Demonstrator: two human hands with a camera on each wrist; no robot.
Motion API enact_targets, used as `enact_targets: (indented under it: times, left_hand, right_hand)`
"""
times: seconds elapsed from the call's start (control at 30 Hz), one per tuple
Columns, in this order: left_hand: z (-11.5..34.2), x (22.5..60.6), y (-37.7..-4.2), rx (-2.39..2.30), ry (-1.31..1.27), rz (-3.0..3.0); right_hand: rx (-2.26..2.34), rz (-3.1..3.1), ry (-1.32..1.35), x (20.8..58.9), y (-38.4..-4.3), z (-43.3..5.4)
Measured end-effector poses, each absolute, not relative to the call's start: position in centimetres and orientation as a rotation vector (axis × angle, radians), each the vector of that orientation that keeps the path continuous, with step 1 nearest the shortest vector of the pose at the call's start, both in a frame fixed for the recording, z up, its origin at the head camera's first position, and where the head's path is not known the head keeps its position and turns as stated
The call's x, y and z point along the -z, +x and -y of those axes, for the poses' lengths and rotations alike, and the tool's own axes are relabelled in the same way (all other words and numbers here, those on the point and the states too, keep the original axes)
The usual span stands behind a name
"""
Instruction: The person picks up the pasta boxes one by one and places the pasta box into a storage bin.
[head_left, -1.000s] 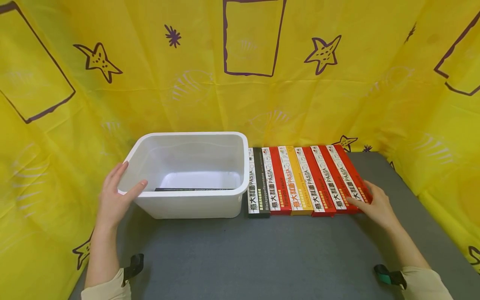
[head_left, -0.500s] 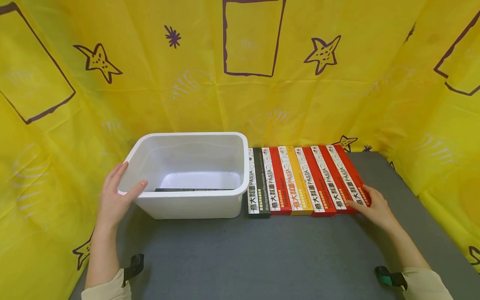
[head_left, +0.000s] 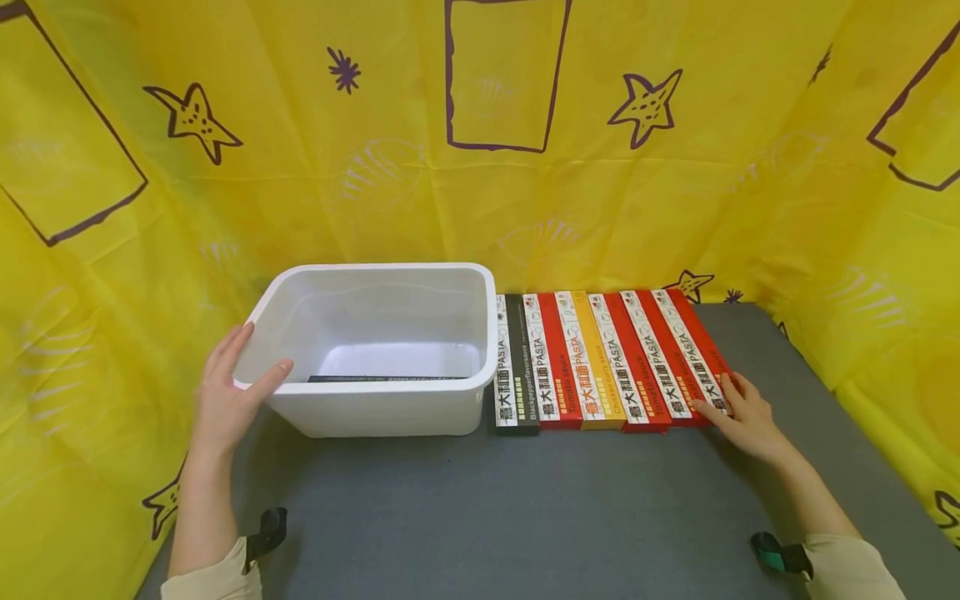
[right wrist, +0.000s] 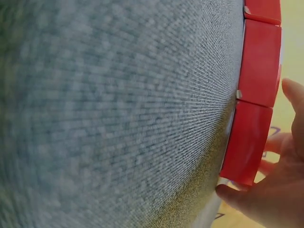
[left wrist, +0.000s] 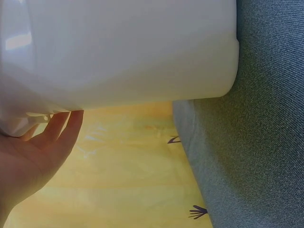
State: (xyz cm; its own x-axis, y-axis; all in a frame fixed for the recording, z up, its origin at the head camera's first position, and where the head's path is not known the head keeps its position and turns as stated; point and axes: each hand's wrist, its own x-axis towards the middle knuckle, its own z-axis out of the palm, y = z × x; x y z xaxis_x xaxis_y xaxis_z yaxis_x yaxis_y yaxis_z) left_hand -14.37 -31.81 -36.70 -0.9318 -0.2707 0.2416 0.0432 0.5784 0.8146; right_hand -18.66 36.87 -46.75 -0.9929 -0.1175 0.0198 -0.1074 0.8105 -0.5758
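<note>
My left hand (head_left: 225,396) holds the near left corner of a white plastic bin (head_left: 382,414), thumb over the rim and fingers against the outer wall. Inside the bin, the upper edge of a black box (head_left: 375,379) shows; the rest is hidden by the front wall. At the right end of a row of pasta boxes, my right hand (head_left: 753,425) spans the near end of the last red pasta box (head_left: 693,325). Its thumb lies over the top and its fingers are along the right side. In the right wrist view, that red box's end (right wrist: 247,142) sits flat on the cloth.
Beside the bin lie a black pasta box (head_left: 517,367), a yellow one (head_left: 592,367) and more red ones (head_left: 555,358), packed side by side. Grey cloth (head_left: 480,508) covers the table. A yellow patterned curtain (head_left: 375,208) encloses the back and sides.
My right hand has shifted slightly left and closer over the last red pasta box, its fingers now further onto it. The left hand and the bin have stayed in place.
</note>
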Motion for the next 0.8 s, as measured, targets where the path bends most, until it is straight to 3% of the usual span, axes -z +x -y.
enact_targets:
  times: [0.8]
  left_hand:
    - [31.7, 36.7, -14.4, 1.291, 0.193, 2.469]
  right_hand:
    - [0.874, -2.857, -0.055, 46.3, -18.4, -38.4]
